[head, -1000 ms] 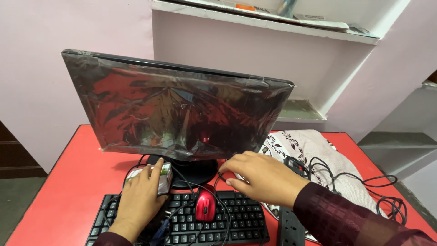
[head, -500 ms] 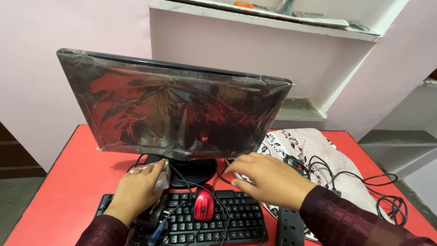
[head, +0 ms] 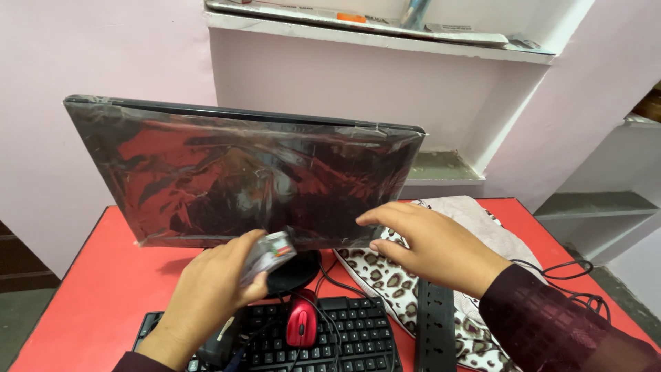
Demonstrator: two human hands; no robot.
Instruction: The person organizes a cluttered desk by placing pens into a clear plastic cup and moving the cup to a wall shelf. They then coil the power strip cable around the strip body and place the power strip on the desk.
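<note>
Two hands are working low in the frame, both in dark maroon sleeves. Left hand (head: 206, 300) is sitting lower centre-left, fingers (head: 242, 256) curling around a small silvery packet (head: 270, 252) and pinching it, just in front of the monitor stand (head: 292, 272). Right hand (head: 434, 244) is hovering centre-right, palm down, fingers loosely spread and gripping nothing, reaching toward the lower right corner of the monitor (head: 241, 176).

Red surface (head: 96, 275) is carrying the monitor, which is wrapped in crinkled plastic film, a black keyboard (head: 330, 341), a red mouse (head: 301, 324) lying on the keyboard, a black power strip (head: 435, 327) and a patterned cloth (head: 385, 275). Pink walls and white built-in shelves are filling the upper frame.

Keyboard and power strip are running off the bottom edge. Packet print is blurring, unreadable. Cables (head: 578, 282) at far right are tangling, ends partly hidden by the sleeve.
</note>
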